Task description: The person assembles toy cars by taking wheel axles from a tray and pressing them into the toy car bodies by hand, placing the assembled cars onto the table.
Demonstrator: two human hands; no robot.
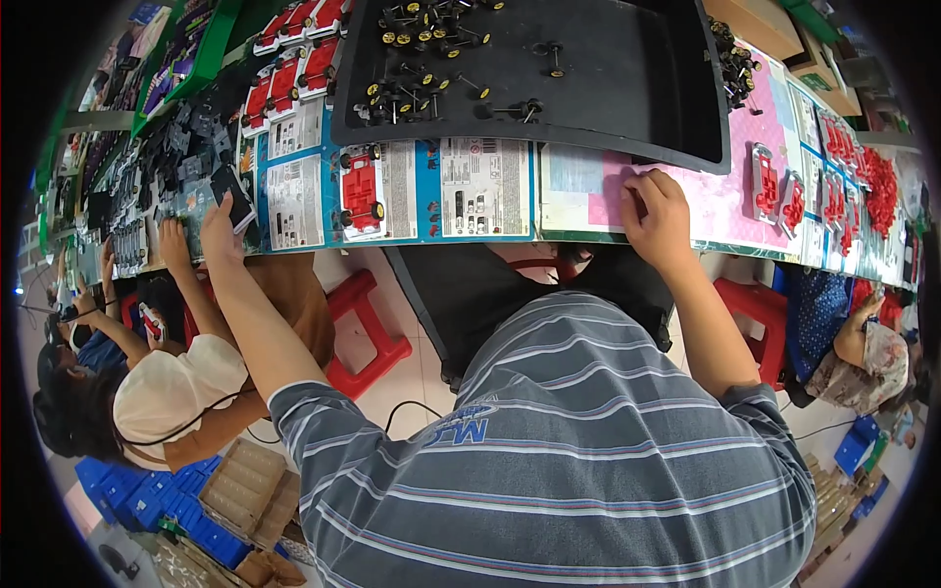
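Note:
My left hand (223, 227) reaches to the far left, its fingers at the edge of a black flat rectangular piece (231, 188) beside a heap of dark grey plastic parts (191, 137). The fingers appear closed on that piece. My right hand (659, 218) rests at the table's front edge, on the pink surface, fingers curled in with nothing visible in them. Between the hands, nearer the left one, a red-and-white toy car (363, 194) lies underside up with black-and-yellow wheels fitted. Behind it stands a large black tray (627, 78) holding several wheel axles (421, 93).
Several red-and-white toy cars (284, 88) stand left of the tray. Red car parts (767, 181) and a red heap (880, 191) lie at the right. Printed sheets (485, 186) cover the table. Another person (186, 392) works close on my left. Red stools (368, 333) flank me.

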